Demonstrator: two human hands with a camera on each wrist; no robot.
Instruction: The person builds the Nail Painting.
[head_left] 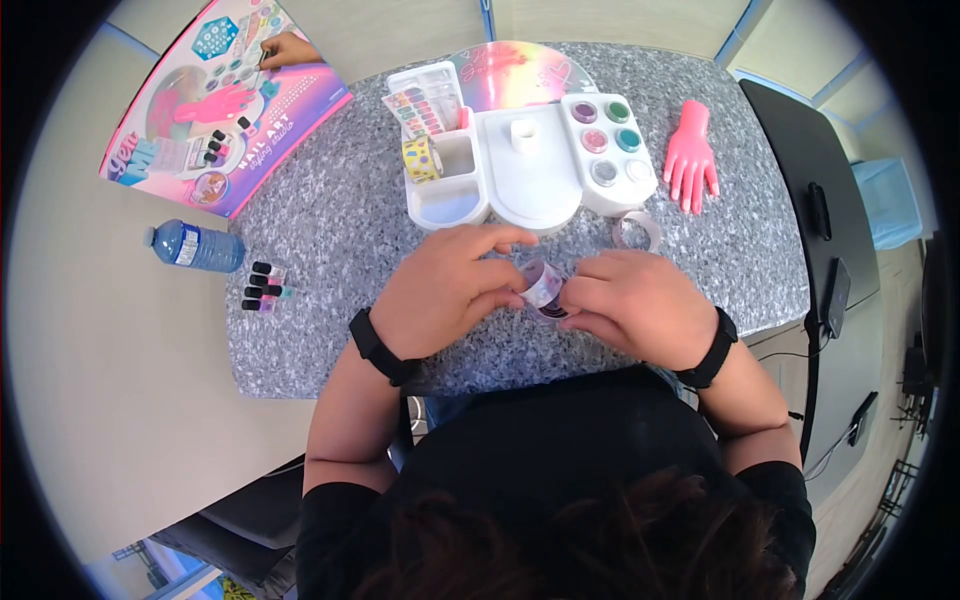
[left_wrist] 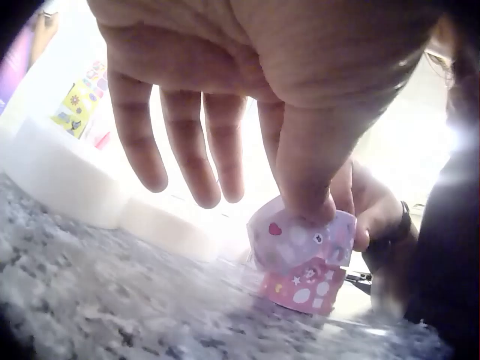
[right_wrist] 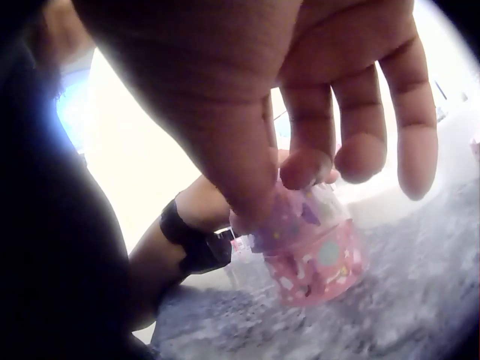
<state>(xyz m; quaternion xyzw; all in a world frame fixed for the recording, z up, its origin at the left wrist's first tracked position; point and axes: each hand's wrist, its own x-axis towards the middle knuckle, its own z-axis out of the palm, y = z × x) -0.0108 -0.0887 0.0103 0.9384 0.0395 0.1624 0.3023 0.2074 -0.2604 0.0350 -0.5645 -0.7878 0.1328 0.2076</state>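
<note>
In the head view, the left hand (head_left: 450,285) and the right hand (head_left: 645,305) meet over a pale purple patterned ring-shaped strip (head_left: 543,286), near the front of the speckled grey stone-look surface (head_left: 330,340); each pinches it at its own side. Beyond the right hand lies a pale pink ring (head_left: 637,232). Behind stands a white plastic organizer (head_left: 535,190) with a yellow patterned roll (head_left: 421,159) on its left part and round glitter pots (head_left: 605,140) on its right part; a glossy pink plastic hand (head_left: 690,165) lies to the right. On the left are 4 small black-capped bottles (head_left: 265,287), a clear blue-tinted plastic bottle (head_left: 197,246) and a printed cardboard box (head_left: 225,115). In the left wrist view, the left thumb and index finger are clamped on the strip, directly above a pink band with white shapes (left_wrist: 304,289); the other 3 fingers hang apart. In the right wrist view, the right thumb and nearest fingers are clamped on the strip, the outer fingers extended and apart, and the pink band sits below it.
</note>
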